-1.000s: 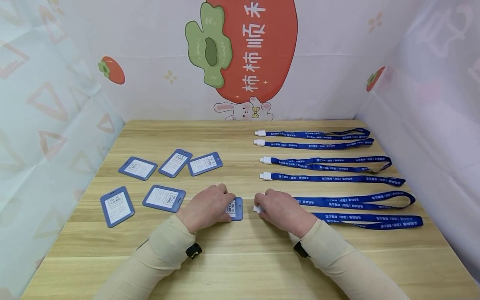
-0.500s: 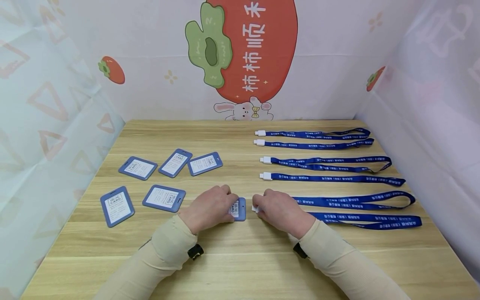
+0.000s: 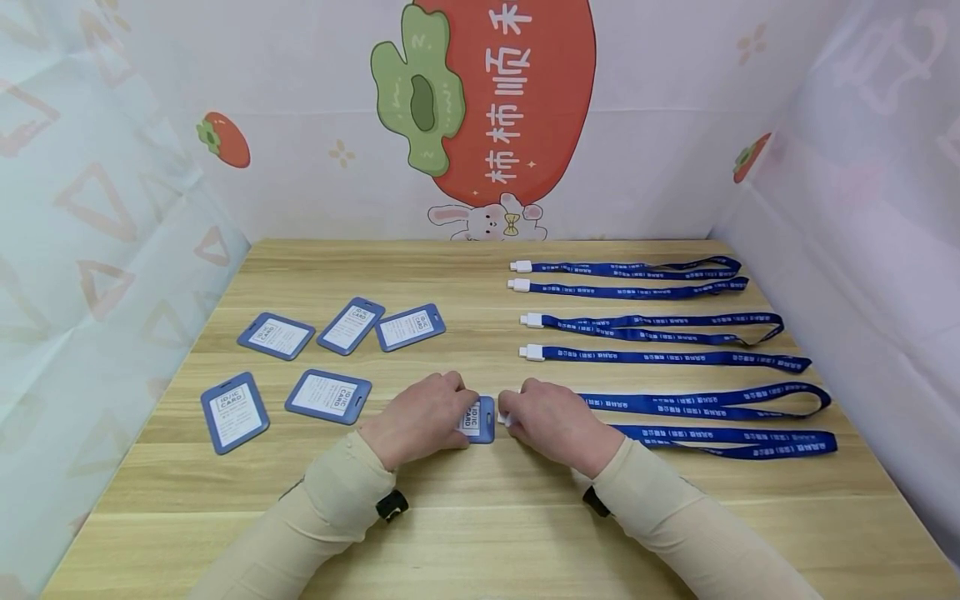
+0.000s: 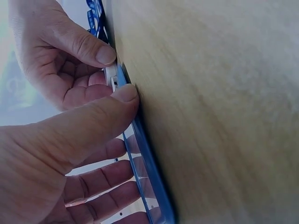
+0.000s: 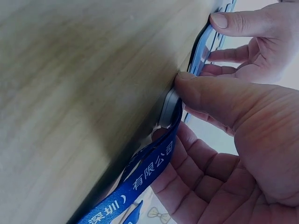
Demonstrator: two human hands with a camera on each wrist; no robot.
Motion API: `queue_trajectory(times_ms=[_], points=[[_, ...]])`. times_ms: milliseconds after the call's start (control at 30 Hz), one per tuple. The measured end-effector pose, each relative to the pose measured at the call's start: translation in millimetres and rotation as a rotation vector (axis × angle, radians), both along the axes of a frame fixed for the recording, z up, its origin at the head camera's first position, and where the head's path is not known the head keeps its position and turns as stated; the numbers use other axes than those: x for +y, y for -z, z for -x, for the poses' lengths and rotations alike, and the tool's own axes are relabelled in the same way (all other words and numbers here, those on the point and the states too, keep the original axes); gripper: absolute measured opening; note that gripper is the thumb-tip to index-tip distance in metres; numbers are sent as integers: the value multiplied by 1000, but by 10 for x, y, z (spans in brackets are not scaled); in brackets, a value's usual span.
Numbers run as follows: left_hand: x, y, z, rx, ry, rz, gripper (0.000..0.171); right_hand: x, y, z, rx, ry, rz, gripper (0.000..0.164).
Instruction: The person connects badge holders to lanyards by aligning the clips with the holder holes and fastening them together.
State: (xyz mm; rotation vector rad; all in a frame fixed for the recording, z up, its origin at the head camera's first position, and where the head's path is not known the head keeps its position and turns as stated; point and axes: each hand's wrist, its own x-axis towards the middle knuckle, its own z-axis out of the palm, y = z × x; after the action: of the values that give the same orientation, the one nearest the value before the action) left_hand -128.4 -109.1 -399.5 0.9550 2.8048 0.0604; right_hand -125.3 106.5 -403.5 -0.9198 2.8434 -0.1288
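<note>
In the head view my left hand (image 3: 422, 421) grips a blue badge holder (image 3: 487, 419) with a white ID/IC card inside, lying on the table with its slotted end toward the right. My right hand (image 3: 555, 425) pinches the white clip (image 3: 503, 420) of a blue lanyard (image 3: 738, 442), whose strap trails right along the table. The left wrist view has my left thumb on the blue edge (image 4: 152, 168) of the holder and the fingers on its other side. The right wrist view puts the lanyard's white buckle (image 5: 169, 108) by my right thumb, close to the holder's end.
Several other badge holders (image 3: 328, 397) lie on the left of the wooden table (image 3: 480, 533). More blue lanyards (image 3: 671, 356) are laid out on the right, one (image 3: 712, 404) just behind the held strap. Printed cloth walls (image 3: 300, 175) stand at the back and sides.
My left hand has slid the badge holder slightly right. My right hand has drawn the lanyard clip left, narrowing the gap between clip and holder.
</note>
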Motion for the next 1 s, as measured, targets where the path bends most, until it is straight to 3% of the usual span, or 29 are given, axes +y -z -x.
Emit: queue_trajectory(times_ms=[433, 667, 1000], points=[[1, 17, -12, 47, 28, -14, 54, -35, -2, -6, -18, -11, 1, 20], [0, 31, -25, 66, 13, -37, 55, -36, -1, -8, -16, -23, 19, 19], [22, 29, 19, 23, -35, -23, 54, -49, -16, 7, -31, -9, 15, 21]])
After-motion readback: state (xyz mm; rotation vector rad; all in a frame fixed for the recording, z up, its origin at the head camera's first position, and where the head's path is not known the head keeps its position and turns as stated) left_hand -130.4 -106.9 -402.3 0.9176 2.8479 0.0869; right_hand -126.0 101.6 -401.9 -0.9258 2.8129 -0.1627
